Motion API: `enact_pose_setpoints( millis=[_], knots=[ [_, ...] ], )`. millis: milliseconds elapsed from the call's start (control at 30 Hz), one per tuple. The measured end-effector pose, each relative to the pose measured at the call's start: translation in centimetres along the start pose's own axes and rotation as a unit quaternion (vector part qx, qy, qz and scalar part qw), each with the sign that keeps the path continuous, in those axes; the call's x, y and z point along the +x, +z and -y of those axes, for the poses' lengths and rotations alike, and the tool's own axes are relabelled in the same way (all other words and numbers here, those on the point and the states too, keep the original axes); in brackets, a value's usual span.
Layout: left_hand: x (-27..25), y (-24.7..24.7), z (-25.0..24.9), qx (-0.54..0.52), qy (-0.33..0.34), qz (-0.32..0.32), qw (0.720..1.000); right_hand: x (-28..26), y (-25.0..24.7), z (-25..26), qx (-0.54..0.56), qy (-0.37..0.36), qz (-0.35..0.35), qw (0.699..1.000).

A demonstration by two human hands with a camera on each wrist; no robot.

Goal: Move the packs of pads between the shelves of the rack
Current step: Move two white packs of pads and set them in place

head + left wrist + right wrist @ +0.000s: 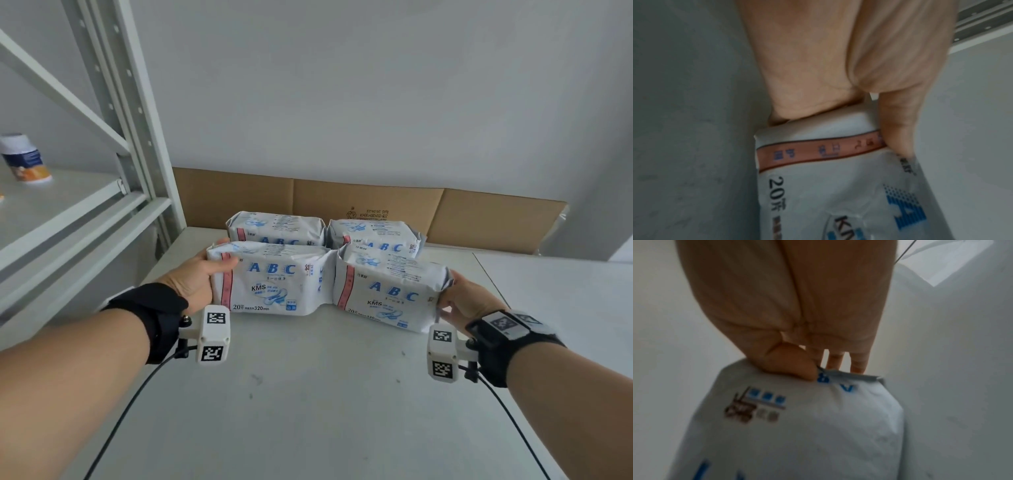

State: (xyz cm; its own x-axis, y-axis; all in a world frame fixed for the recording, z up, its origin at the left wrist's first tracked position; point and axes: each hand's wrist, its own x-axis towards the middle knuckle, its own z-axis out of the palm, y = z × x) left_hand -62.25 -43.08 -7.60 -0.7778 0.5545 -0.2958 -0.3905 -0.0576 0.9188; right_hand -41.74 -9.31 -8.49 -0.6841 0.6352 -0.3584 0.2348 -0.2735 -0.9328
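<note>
- Bare forearms reach forward from the near edge over the pale shelf surface (308, 394), each wrist wrapped in a black strap carrying a white marker-tagged camera block with a dark cable trailing back
- left hand (195, 277) sits thumb-up at the left end of the near left pack (274, 277); its thumb lies across the top front edge by the pink stripe and the remaining fingers wrap behind the end, so it grasps that pack (the left wrist view shows the thumb (896, 126) pressed against the stripe)
- right hand (469, 301) meets the right end of the near right pack (390, 294); in the right wrist view the thumb (789, 363) and fingers pinch the crimped end seam of the wrapper; this pack is tilted, its right end lower in the head view
- the two near packs stand side by side, touching at the middle of the shelf; whether they are lifted clear of it cannot be told
- just behind them stand a far left pack (277, 226) and a far right pack (376, 236), also side by side
- brown cardboard (376, 202) leans against the grey wall behind the packs
- a grey rack upright (137, 120) rises at far left; a white bottle (25, 159) with a blue and orange label stands on the neighbouring shelf
</note>
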Motion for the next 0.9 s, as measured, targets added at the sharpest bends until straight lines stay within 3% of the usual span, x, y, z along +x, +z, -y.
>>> enact_pose_setpoints(
  millis=[133,333,533,667,733,767,800,833,900],
  knots=[
    [0.2,0.3,0.1,0.116,-0.011,-0.028,0.993,1.3,-0.1,-0.3,-0.019,0.017,-0.049,0.998],
    [1.0,0.4,0.7,0.13,0.015,-0.114,0.985,1.2,-0.3,-0.5,-0.108,0.029,-0.09,0.99],
    [1.2,1.0,1.3,0.147,0.009,-0.137,0.98,0.6,0.4,-0.6,-0.03,0.011,-0.068,0.997],
    [1.5,1.1,2.1,0.155,-0.002,-0.135,0.979,-0.4,1.1,-0.3,0.037,0.007,-0.103,0.994],
    [1.8,1.0,2.4,0.171,-0.013,-0.139,0.975,-1.3,1.4,-0.2,-0.016,-0.008,-0.142,0.99],
    [1.9,0.9,2.5,0.177,-0.018,-0.141,0.974,-2.2,1.6,-0.2,-0.091,-0.002,-0.164,0.982],
    [1.8,1.0,2.5,0.183,-0.024,-0.146,0.972,-2.8,1.8,-0.4,-0.286,-0.038,-0.179,0.94],
    [2.0,0.8,2.5,0.182,-0.027,-0.148,0.972,-3.2,1.6,-0.3,-0.38,-0.054,-0.175,0.907],
    [2.1,1.0,2.6,0.181,-0.034,-0.163,0.969,-4.1,0.8,-0.8,-0.4,-0.057,-0.146,0.903]
  ],
)
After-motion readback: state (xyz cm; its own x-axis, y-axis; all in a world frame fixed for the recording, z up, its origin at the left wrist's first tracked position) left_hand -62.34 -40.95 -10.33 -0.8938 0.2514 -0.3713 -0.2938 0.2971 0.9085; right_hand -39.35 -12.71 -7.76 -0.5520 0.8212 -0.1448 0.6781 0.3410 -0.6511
